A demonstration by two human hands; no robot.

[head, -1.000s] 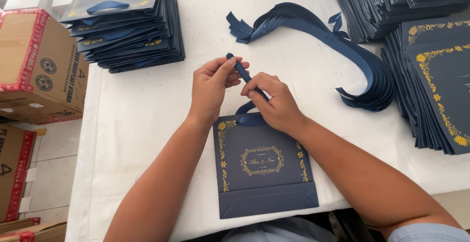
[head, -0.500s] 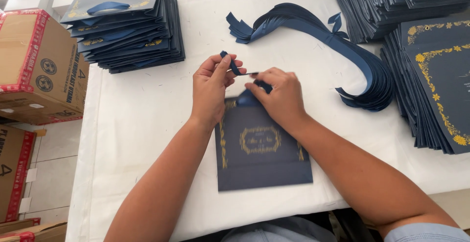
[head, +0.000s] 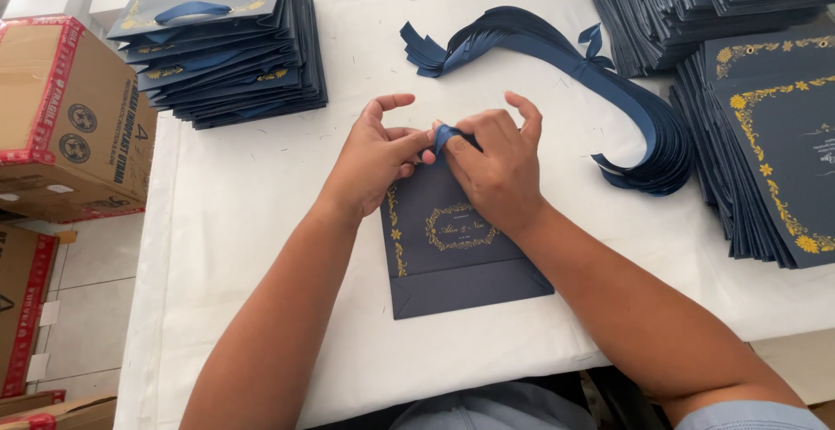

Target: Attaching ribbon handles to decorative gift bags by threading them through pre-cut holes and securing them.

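Note:
A flat navy paper bag [head: 452, 252] with gold ornament lies on the white table [head: 261, 186] in front of me. At the bag's top edge, my left hand [head: 376, 153] and my right hand [head: 494, 162] meet. Both pinch a short blue ribbon [head: 445, 137] between fingers and thumbs. The ribbon's ends are hidden under my fingers.
A bundle of blue ribbons [head: 574, 73] curves across the table behind my hands. One stack of finished bags with ribbon handles [head: 222, 43] sits at the far left, and stacks of flat navy bags [head: 765, 91] fill the right side. Cardboard boxes [head: 61, 117] stand left of the table.
The bag has slid slightly toward me and my hands came closer together on the ribbon at its top edge; the ribbon loop is now shorter and bunched between my fingers.

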